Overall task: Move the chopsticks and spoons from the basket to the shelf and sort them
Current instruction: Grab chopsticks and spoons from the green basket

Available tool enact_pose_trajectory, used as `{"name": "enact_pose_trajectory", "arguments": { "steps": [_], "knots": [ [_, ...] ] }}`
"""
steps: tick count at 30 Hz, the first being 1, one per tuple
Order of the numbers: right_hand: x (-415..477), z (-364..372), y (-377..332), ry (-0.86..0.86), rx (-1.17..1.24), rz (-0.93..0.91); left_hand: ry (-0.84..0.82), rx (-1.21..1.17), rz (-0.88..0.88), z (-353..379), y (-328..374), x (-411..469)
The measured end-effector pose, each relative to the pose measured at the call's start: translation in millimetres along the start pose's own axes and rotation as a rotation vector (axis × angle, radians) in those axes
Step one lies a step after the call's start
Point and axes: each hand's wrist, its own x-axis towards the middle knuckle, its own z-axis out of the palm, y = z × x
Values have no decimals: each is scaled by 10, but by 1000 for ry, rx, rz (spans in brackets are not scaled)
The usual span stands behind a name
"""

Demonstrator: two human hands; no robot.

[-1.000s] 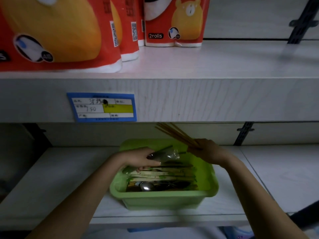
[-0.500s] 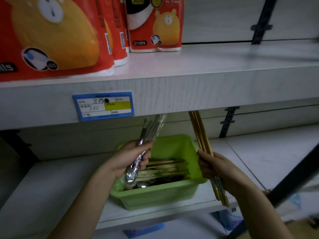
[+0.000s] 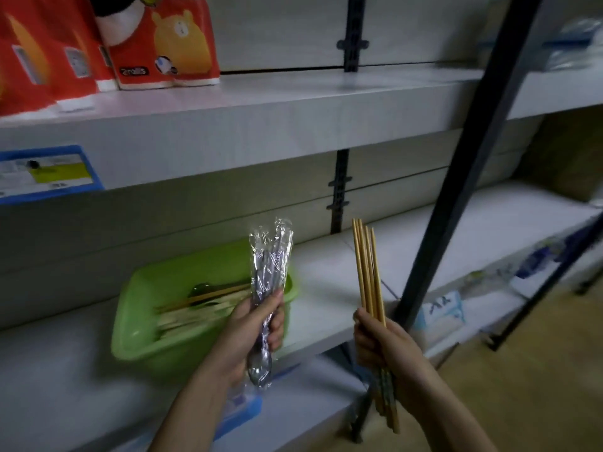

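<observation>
My left hand [image 3: 257, 324] grips a bundle of metal spoons in clear plastic wrap [image 3: 269, 265], held upright in front of the green basket [image 3: 140, 340]. My right hand [image 3: 381, 344] grips a bundle of wooden chopsticks [image 3: 367, 272], tips pointing up, right of the basket. More chopsticks and cutlery [image 3: 202, 305] lie inside the basket, which stands on the lower white shelf [image 3: 329, 278].
The upper white shelf [image 3: 293, 102] carries red packs of paper rolls [image 3: 163, 44] at the left and a blue price label [image 3: 49, 171] on its edge. A dark slanted metal post [image 3: 463, 171] crosses the right side. Blurred packaged goods [image 3: 440, 311] sit lower right.
Both hands have lifted clear of the basket and moved right with their bundles. The view has swung right, so the basket now lies at the left.
</observation>
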Motion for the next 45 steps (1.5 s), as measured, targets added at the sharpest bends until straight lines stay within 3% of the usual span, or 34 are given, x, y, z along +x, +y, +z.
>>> {"name": "enact_pose_trajectory", "arguments": {
  "steps": [12,25,32,38,45],
  "knots": [
    [-1090,-1558,-72,360,127,-69,-159,9,-85,1402,-879,-43],
    [-1233,-3067,-432,630,165,-83,-240,124,-157,2693,-1333,820],
    [-642,-3719,-999,609,36,-71,-172,134,-114,3161,-1267,1804],
    [107,-4007,-1534,480,-76,-91,-38,122,-61,3442,-1062,2522],
    [1084,-4196,-1896,304,-144,33,155,109,-18,3440,-981,2899]
  ]
}}
